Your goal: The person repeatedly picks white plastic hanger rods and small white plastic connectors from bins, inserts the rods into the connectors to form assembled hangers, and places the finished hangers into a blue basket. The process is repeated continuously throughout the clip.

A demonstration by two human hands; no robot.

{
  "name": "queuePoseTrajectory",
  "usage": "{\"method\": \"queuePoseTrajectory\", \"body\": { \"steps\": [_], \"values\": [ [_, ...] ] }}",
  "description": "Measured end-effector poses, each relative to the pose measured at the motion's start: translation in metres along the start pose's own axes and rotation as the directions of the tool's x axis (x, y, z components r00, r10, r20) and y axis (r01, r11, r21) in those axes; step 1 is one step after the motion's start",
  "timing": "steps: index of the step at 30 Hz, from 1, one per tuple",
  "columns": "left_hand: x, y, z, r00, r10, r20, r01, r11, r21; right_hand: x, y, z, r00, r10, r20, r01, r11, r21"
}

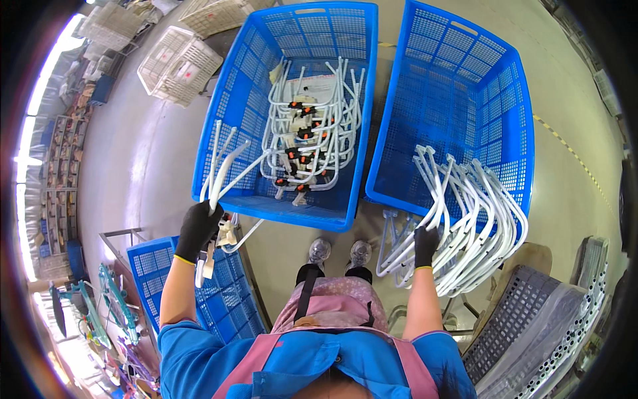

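Observation:
My left hand (203, 229), in a black glove with a yellow cuff, is closed around a few white bent metal tubes (222, 166). Their ends rise beside the left blue crate (362, 126), and cream pieces hang below the hand. Inside that crate lie stacked white tube frames (312, 143) with black and orange fittings. My right hand (426, 246), also gloved, is closed on a white bent tube at the left side of a dense bundle of bent tubes (478, 233). The bundle leans over the near edge of the right blue crate (392, 153); the gripping fingertips are partly hidden.
Another blue crate (149, 266) stands low by my left arm. White plastic baskets (179, 63) sit on the floor at the far left. A grey perforated crate and plastic-wrapped panels (531, 326) are at the near right. Shelving (63, 159) runs along the left.

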State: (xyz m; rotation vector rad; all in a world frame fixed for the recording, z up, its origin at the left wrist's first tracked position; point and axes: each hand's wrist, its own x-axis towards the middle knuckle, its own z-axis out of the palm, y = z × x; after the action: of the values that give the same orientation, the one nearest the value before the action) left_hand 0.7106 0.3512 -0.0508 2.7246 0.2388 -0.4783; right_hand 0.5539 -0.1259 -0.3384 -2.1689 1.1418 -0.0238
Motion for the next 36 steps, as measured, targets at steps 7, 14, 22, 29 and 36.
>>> {"method": "queuePoseTrajectory", "body": {
  "steps": [7, 14, 22, 29, 36],
  "values": [
    [-0.107, -0.015, -0.096, 0.986, -0.021, 0.166, 0.111, 0.826, -0.553, -0.065, -0.07, -0.093, 1.0, 0.016, 0.018, -0.024, 0.663, 0.749],
    [-0.134, -0.062, -0.154, 0.885, 0.464, 0.033, -0.265, 0.562, -0.783, -0.236, -0.123, -0.211, 0.994, -0.093, 0.05, 0.019, 0.624, 0.781],
    [-0.132, -0.031, -0.085, 0.753, 0.547, 0.364, -0.28, 0.768, -0.576, -0.46, 0.019, -0.256, 0.557, 0.009, -0.83, 0.121, 0.988, 0.091],
    [-0.192, -0.002, -0.077, 0.444, 0.749, 0.492, -0.666, 0.643, -0.378, -0.566, 0.028, -0.235, 0.548, -0.138, -0.825, 0.067, 0.99, -0.122],
    [-0.309, 0.036, -0.017, -0.306, 0.872, 0.381, -0.778, 0.002, -0.629, -0.732, 0.087, -0.241, 0.446, 0.201, -0.872, -0.037, 0.978, 0.207]
  ]
}}
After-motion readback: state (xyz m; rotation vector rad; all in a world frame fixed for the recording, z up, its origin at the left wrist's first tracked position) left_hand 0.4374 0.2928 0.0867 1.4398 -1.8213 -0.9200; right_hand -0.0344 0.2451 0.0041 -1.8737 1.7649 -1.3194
